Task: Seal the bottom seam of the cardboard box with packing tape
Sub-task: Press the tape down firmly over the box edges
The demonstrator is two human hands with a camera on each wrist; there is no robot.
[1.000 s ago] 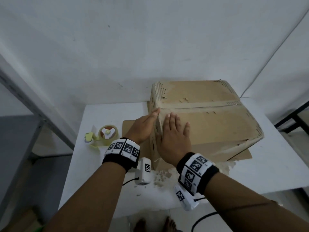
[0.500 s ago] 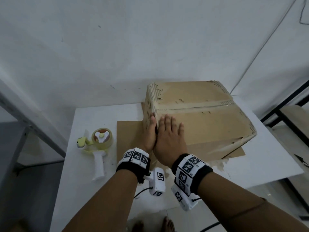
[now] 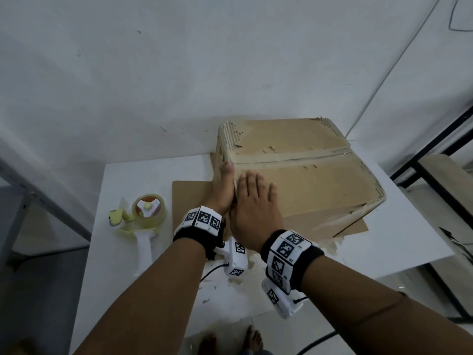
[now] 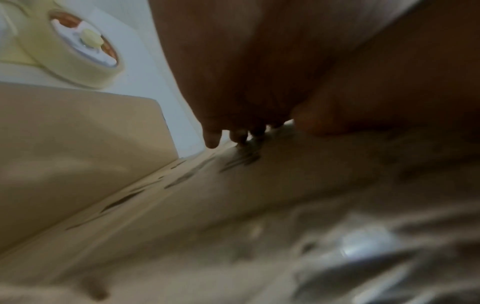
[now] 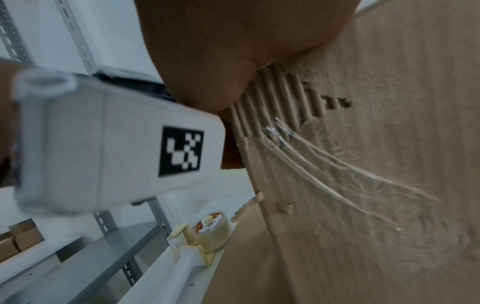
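A: Where does the cardboard box (image 3: 302, 175) sit?
B: On the white counter (image 3: 143, 175), toward the far right, resting on a flat cardboard sheet (image 3: 190, 194) that sticks out past its left and near sides. Its far corner is close to the wall; bare counter lies to its left and in front.

A: And the hands?
B: The left hand (image 3: 223, 189) lies flat against the box's left side wall, fingers straight, at the top edge. The right hand (image 3: 254, 208) is spread flat on the top panel at the near-left corner, fingers straight, gripping nothing. The two hands touch along that edge.

A: The box surface?
B: Worn brown corrugated board. A seam (image 3: 294, 158) runs across the top with a glossy strip over it, and the paper is torn along the edges so the ribs show.

A: The tape?
B: A tape dispenser (image 3: 143, 221), pale yellow frame with a white handle and a clear roll, lies on the counter left of the sheet, apart from both hands.

A: Anything only the wrist views give?
B: The right wrist view shows exposed flutes (image 5: 272, 98) and shiny wrinkled tape strands (image 5: 337, 174) on the box wall. The left wrist view is blurred, showing fingertips (image 4: 211, 139) against the cardboard.
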